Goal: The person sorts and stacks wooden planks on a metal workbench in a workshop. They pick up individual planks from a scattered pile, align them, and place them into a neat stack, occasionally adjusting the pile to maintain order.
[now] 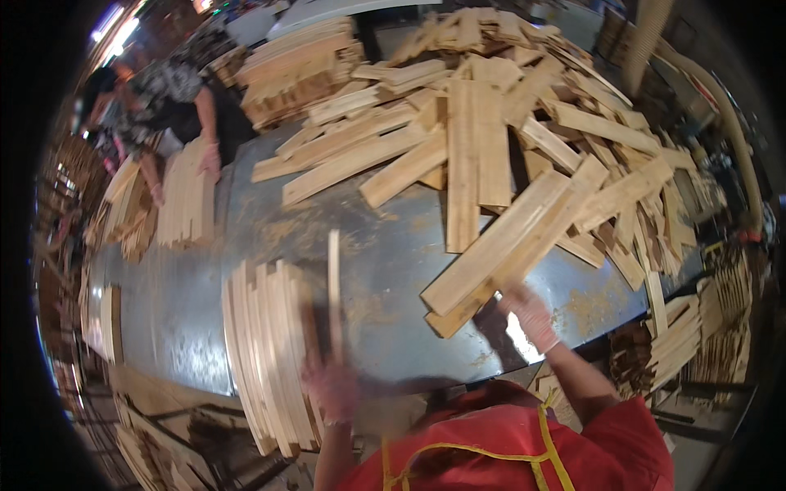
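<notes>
My left hand, gloved and smeared by motion, is closed on the near end of a narrow wooden board standing on edge. Just left of it, a row of boards is packed side by side on edge at the table's near side. My right hand, also in a pale glove, has its fingers at the near edge of a wooden board. Another board lies over that one, both slanting away to the right. The undersides of the right fingertips are hidden.
A loose heap of boards covers the far and right part of the metal table, which has sawdust on it. A neat stack stands behind. At the far left a co-worker's gloved hands hold upright boards.
</notes>
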The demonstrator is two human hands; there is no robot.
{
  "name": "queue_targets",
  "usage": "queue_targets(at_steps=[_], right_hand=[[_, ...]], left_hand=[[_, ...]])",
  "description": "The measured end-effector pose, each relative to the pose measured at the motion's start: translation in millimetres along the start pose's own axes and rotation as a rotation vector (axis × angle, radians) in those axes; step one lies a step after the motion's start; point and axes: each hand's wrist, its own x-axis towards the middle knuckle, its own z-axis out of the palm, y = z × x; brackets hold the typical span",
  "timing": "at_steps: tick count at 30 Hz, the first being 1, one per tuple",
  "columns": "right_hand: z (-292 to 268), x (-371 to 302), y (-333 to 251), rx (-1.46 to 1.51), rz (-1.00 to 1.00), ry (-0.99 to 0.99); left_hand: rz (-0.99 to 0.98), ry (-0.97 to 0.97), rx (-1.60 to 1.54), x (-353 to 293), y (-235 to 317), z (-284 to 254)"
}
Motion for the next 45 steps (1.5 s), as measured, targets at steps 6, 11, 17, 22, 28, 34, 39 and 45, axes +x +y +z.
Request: queue_targets(at_steps=[6,11,17,22,28,34,39,45], right_hand=[[-149,126,91,0.544,0.072,0.602],[-83,151,63,0.798,0.129,0.469],[-11,102,72,0.9,0.343,0.218],[53,11,65,0.921,0.266,-0.01],[127,-96,77,0.163,0.165,-0.338],[120,-94,101,0.542,0.555,-0.478],[170,-111,7,1.01,0.602,-0.534],[279,-66,20,0.816,0.704,-0.663]], left_hand=[[-0.188,0.015,-0.061,22,3,-29],[0.279,0.124,-0.393,57,124,-67],[0.664,0.018,-0.328,74,256,-121],[0.693,-0.4,-0.579,59,176,-86],[0.564,-0.244,-0.515,-45,120,-80],[0.406,-0.55,-1.142,-66,49,-60],[0.3,-0.956,-1.797,-98,-23,-69],[0.155,-0.07,-0.811,-86,-36,-111]])
